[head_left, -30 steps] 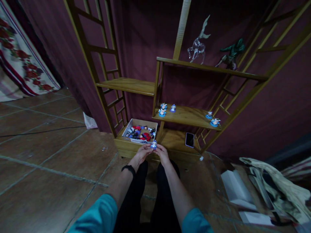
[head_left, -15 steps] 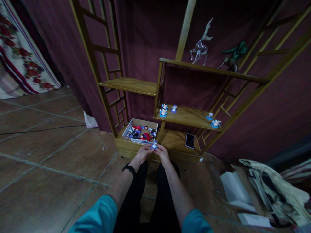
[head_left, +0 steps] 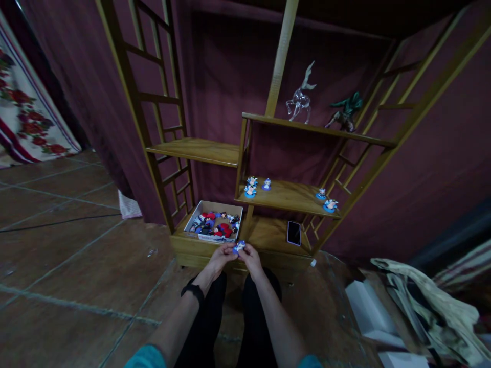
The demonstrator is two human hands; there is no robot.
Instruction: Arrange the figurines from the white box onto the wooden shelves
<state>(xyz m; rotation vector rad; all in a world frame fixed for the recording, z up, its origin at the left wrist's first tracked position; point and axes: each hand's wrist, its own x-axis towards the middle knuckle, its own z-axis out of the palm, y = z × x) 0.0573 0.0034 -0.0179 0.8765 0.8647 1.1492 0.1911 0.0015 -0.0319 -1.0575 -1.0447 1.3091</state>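
Observation:
A small purple-and-white figurine (head_left: 239,247) is held between my two hands, in front of the shelf's lower edge. My left hand (head_left: 223,255) grips it from the left, and my right hand (head_left: 251,255) pinches it from the right. Just beyond them, an open cardboard box (head_left: 194,219) holds many red, blue and black figurines. On the middle shelf (head_left: 289,197) stand two blue-based figurines (head_left: 250,191) at the left end, a purple one (head_left: 267,184) beside them, and two more blue-based figurines (head_left: 330,205) at the right end.
A phone (head_left: 294,233) lies on the lowest board. The upper shelf carries a clear glass deer-like ornament (head_left: 299,99) and a dark green statuette (head_left: 347,111). White boxes (head_left: 372,312) and pale cloth (head_left: 433,301) lie on the floor at right. A cable crosses the floor at left.
The view has tilted up, so the shelf sits lower in it. The figurine between my hands has tipped from upright to a slant; both hands stay on it.

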